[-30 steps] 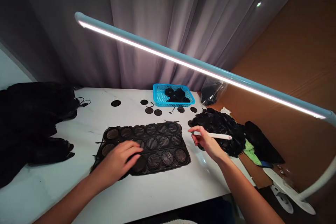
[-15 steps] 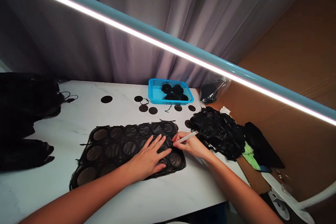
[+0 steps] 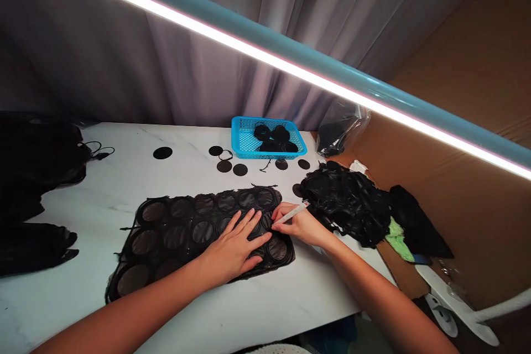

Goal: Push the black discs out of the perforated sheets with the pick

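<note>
A black moulded sheet (image 3: pixel 203 231) with rows of round discs outlined in it lies flat on the white table (image 3: pixel 199 321). My left hand (image 3: pixel 234 249) presses on its right half, palm down and fingers spread. Close by, my right hand (image 3: pixel 296 224) pinches a slim, pale, pen-shaped tool (image 3: pixel 292 212). The tool's lower end is at a disc near the sheet's right edge; its tip is hidden by my fingers, so I cannot tell whether it touches.
Behind the sheet stands a blue basket (image 3: pixel 240 154) holding black round pieces. Loose black discs (image 3: pixel 224 166) are scattered before it. A heap of black scraps (image 3: pixel 346 204) sits at right, black sheets (image 3: pixel 37 171) at left. A lit lamp bar (image 3: pixel 265 52) crosses above.
The whole view has shifted slightly, with the lamp bar lower across the left. Both hands stay at nearly the same spots on the sheet, the tool still in my right hand.
</note>
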Demonstrator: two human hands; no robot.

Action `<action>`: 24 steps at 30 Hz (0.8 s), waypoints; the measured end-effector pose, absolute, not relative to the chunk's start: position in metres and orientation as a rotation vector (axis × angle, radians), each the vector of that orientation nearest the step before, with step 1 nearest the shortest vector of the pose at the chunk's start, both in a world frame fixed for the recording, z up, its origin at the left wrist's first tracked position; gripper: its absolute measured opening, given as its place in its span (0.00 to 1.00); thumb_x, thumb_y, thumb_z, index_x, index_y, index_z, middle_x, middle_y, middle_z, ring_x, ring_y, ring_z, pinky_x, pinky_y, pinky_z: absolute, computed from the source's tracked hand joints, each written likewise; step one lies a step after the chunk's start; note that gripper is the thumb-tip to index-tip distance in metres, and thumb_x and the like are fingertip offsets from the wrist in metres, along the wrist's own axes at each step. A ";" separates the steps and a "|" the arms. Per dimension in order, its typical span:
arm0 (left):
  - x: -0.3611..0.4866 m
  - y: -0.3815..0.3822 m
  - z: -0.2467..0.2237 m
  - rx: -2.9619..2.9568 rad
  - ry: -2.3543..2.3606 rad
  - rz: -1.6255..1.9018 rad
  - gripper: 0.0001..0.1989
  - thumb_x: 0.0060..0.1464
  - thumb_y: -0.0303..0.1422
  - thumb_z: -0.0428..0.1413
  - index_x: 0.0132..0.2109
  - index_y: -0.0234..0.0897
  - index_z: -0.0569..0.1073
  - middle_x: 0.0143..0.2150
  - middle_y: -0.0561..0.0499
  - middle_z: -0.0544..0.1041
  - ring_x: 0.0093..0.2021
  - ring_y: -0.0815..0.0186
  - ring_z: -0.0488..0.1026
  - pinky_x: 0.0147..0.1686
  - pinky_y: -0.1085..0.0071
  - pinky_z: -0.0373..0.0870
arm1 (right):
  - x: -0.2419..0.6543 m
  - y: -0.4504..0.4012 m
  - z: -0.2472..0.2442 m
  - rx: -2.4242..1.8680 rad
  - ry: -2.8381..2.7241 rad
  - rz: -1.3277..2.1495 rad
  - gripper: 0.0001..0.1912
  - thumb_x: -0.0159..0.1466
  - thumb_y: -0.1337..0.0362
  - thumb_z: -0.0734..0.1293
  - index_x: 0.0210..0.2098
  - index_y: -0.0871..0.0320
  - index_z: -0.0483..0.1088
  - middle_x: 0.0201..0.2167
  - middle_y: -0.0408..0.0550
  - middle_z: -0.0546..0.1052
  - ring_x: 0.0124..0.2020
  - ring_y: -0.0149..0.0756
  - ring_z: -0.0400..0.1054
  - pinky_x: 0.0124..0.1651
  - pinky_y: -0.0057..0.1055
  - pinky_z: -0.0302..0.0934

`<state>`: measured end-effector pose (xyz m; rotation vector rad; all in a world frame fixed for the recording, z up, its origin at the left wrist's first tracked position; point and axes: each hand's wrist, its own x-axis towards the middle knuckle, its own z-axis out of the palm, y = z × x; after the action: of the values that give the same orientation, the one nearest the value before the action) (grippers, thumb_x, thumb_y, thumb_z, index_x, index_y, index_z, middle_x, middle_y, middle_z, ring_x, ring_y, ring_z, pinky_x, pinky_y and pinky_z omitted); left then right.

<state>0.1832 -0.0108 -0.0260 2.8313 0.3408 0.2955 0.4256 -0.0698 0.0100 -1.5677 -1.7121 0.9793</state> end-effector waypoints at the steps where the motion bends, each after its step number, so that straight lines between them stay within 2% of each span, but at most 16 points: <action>1: 0.183 -0.011 -0.026 2.827 0.340 0.299 0.29 0.60 0.39 0.57 0.66 0.49 0.59 0.73 0.44 0.44 0.71 0.48 0.46 0.65 0.45 0.47 | 0.425 -0.070 0.009 -1.569 -1.725 0.968 0.08 0.59 0.66 0.71 0.25 0.57 0.70 0.34 0.45 0.75 0.36 0.34 0.68 0.40 0.31 0.61; 5: 0.184 -0.011 -0.023 2.805 0.342 0.291 0.28 0.61 0.38 0.57 0.66 0.50 0.60 0.74 0.46 0.41 0.71 0.47 0.44 0.65 0.46 0.46 | 0.416 -0.077 0.007 -1.571 -1.834 0.863 0.08 0.63 0.65 0.68 0.27 0.57 0.68 0.37 0.46 0.74 0.37 0.35 0.68 0.39 0.30 0.61; 8: 0.184 -0.012 -0.021 2.787 0.361 0.271 0.29 0.59 0.38 0.58 0.66 0.52 0.60 0.74 0.48 0.37 0.71 0.45 0.40 0.65 0.46 0.47 | 0.408 -0.087 0.006 -1.552 -2.037 0.687 0.08 0.66 0.66 0.63 0.30 0.55 0.68 0.41 0.50 0.75 0.42 0.39 0.68 0.44 0.34 0.61; 11: 0.184 -0.012 -0.021 2.767 0.363 0.286 0.30 0.58 0.37 0.59 0.65 0.54 0.61 0.74 0.49 0.35 0.71 0.44 0.39 0.65 0.45 0.48 | 0.416 -0.087 0.006 -1.638 -2.158 0.427 0.07 0.67 0.66 0.62 0.33 0.55 0.69 0.38 0.53 0.76 0.44 0.43 0.67 0.48 0.37 0.58; 15: 0.183 -0.012 -0.020 2.768 0.366 0.298 0.30 0.58 0.35 0.60 0.65 0.53 0.62 0.74 0.48 0.35 0.71 0.43 0.39 0.65 0.44 0.47 | 0.442 -0.065 0.006 -1.972 -1.863 0.040 0.10 0.69 0.65 0.57 0.33 0.56 0.67 0.34 0.53 0.76 0.37 0.42 0.67 0.42 0.35 0.56; 19: 0.183 -0.012 -0.014 2.756 0.364 0.235 0.31 0.56 0.36 0.61 0.64 0.54 0.63 0.74 0.48 0.38 0.70 0.42 0.42 0.64 0.44 0.50 | 0.452 -0.037 0.003 -2.021 -1.800 -0.006 0.09 0.68 0.66 0.58 0.31 0.55 0.64 0.31 0.49 0.75 0.33 0.39 0.66 0.35 0.30 0.54; 24: 0.181 -0.012 -0.009 2.750 0.361 0.195 0.31 0.56 0.37 0.62 0.64 0.55 0.62 0.74 0.48 0.38 0.70 0.41 0.42 0.63 0.44 0.50 | 0.468 -0.021 0.008 -2.150 -1.586 -0.171 0.07 0.65 0.68 0.58 0.31 0.57 0.65 0.29 0.50 0.73 0.30 0.38 0.64 0.32 0.30 0.51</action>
<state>0.1808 -0.0120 -0.0089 2.7504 0.3612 0.1953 0.4677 -0.0205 0.0080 -2.1498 -1.5860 -0.1708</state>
